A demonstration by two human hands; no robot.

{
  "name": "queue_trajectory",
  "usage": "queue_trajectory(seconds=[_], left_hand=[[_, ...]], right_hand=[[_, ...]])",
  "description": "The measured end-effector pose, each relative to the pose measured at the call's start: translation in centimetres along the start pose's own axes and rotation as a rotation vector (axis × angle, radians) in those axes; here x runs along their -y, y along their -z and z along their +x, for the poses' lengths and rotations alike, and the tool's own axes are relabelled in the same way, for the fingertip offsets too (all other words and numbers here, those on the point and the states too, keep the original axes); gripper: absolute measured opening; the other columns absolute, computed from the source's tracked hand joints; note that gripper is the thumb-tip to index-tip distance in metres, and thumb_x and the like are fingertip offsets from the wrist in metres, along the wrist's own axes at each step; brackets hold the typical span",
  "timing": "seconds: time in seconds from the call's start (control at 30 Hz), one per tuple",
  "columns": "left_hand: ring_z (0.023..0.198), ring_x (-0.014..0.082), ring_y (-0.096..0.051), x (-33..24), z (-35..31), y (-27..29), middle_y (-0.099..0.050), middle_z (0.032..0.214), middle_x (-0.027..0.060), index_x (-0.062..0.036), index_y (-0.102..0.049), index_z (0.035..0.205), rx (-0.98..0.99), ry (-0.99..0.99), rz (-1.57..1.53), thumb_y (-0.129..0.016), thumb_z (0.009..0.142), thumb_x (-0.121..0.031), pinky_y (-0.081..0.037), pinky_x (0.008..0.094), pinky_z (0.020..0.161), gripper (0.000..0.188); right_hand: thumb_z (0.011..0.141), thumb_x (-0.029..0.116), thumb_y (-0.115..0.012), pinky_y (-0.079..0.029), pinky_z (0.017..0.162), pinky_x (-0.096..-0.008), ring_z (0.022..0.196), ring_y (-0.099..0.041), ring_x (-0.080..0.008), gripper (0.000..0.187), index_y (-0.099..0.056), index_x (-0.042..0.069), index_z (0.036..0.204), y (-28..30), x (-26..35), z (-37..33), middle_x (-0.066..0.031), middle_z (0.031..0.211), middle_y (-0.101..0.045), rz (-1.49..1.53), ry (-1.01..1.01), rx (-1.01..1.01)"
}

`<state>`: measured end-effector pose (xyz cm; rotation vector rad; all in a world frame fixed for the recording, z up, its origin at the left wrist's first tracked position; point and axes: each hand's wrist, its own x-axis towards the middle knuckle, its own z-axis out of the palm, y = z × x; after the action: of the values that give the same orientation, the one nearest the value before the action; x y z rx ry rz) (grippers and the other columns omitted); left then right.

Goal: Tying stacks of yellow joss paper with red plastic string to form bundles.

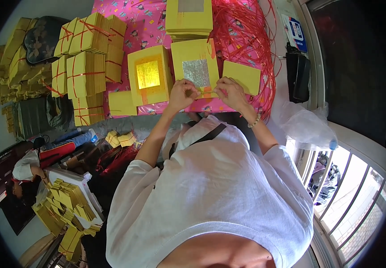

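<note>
My left hand [184, 94] and my right hand [231, 92] face each other at the near edge of a stack of yellow paper with a silver foil square [195, 73] on its top sheet. Both hands are closed in a pinch on a narrow yellow paper edge between them; whether it is folded or rolled I cannot tell. Left of the silver-foil stack lies a stack with a gold foil square [148, 74]. A smaller plain yellow stack [242, 77] is just beyond my right hand, and a flat yellow sheet [122, 103] lies at the table's near left.
Pink patterned cloth [140, 27] covers the table. Red plastic strings [242, 33] heap at its right, beside another foil-topped stack [188, 20]. Tied yellow bundles [86, 73] are piled left. A person [27, 166] works lower left near more yellow paper [65, 201]. A clear plastic bag [307, 125] hangs right.
</note>
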<state>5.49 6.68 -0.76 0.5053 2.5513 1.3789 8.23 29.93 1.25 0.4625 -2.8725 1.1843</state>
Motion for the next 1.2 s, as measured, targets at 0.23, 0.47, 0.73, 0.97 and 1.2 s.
queue_trajectory(seconds=[0.23,0.47,0.73,0.97,1.2], left_hand=[[0.089,0.0305,-0.055,-3.0,0.5,0.8,-0.059,0.089,0.0093,-0.0072,-0.061,0.095,-0.027,-0.283,0.277,-0.069,0.068,-0.012,-0.045,0.0391,0.081,0.029],[0.084,0.0321,-0.058,-5.3,2.0,3.1,-0.063,0.09,0.012,-0.0036,-0.057,0.103,-0.034,-0.181,0.405,-0.057,0.075,-0.001,-0.047,0.0411,0.075,0.028],[0.095,0.0151,-0.06,-6.1,1.6,4.6,-0.065,0.104,0.0088,0.0007,-0.054,0.12,0.088,0.065,-0.55,-0.059,0.088,-0.008,-0.047,0.0263,0.081,0.033],[0.104,0.0172,-0.054,-6.4,1.1,2.8,-0.055,0.114,0.0095,0.0002,-0.051,0.117,0.055,0.098,-0.527,-0.068,0.081,-0.01,-0.043,0.0308,0.091,0.041],[0.113,0.0236,-0.05,-7.8,1.7,2.0,-0.049,0.119,0.016,-0.0023,-0.037,0.124,-0.245,-0.198,-0.275,-0.075,0.072,-0.007,-0.04,0.0349,0.097,0.064]], right_hand=[[0.08,0.016,-0.066,-0.048,0.075,-0.0368,0.088,-0.058,-0.0262,0.012,-0.065,0.004,0.084,2.1,2.6,1.1,-0.0066,0.095,-0.06,-0.075,0.044,-0.021],[0.077,0.021,-0.074,-0.048,0.085,-0.0352,0.108,-0.054,-0.0256,0.045,-0.055,0.005,0.115,2.3,3.5,2.4,-0.0119,0.117,-0.053,0.297,-0.099,-0.262],[0.073,0.015,-0.079,-0.041,0.099,-0.0391,0.126,-0.041,-0.0245,0.089,-0.023,0.006,0.14,-0.4,0.6,2.3,-0.0126,0.136,-0.039,0.964,-0.177,-0.131],[0.073,0.006,-0.077,-0.045,0.093,-0.0317,0.11,-0.053,-0.0159,0.069,-0.04,0.004,0.132,0.8,3.1,1.9,-0.0064,0.12,-0.055,1.016,-0.233,0.073],[0.075,0.007,-0.074,-0.049,0.083,-0.0285,0.096,-0.059,-0.0126,0.05,-0.053,0.001,0.12,1.1,3.3,1.4,-0.005,0.107,-0.062,0.834,-0.118,-0.029]])
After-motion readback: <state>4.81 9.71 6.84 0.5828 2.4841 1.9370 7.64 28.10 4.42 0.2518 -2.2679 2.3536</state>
